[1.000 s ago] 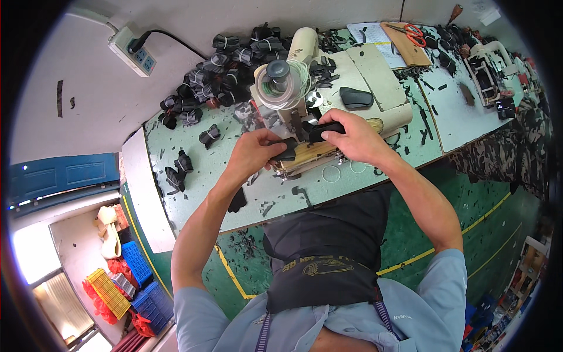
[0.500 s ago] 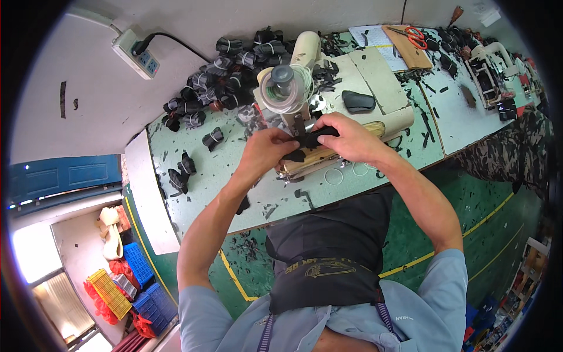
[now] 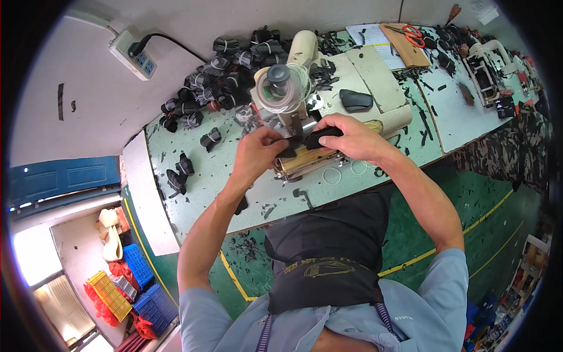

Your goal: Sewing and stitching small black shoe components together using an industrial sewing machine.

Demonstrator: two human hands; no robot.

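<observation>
In my right hand (image 3: 358,139) is a dark black piece (image 3: 316,138), pinched between thumb and fingers in front of the presser area of a cream-coloured machine that looks like a sewing or skiving machine (image 3: 402,118). My left hand (image 3: 258,154) has its fingertips closed on another small black piece (image 3: 287,151) at the machine's near left end. Some of that piece is hidden by the fingers. On top of the machine lies a smooth black padded piece (image 3: 355,100), and a clear round container (image 3: 277,89) wound with pale thread or tube stands at its left.
Tied black bundles (image 3: 226,76) are heaped at the back left, with a few loose ones nearer. Black scraps litter the pale table (image 3: 220,176). Orange-handled scissors (image 3: 414,36) lie at the back right. A person's camouflage-clad part (image 3: 498,146) shows beside a second machine (image 3: 484,73).
My hands have drawn slightly apart, the left one shifting left. The black pieces, close together before, now show a gap between them. The view has shifted slightly.
</observation>
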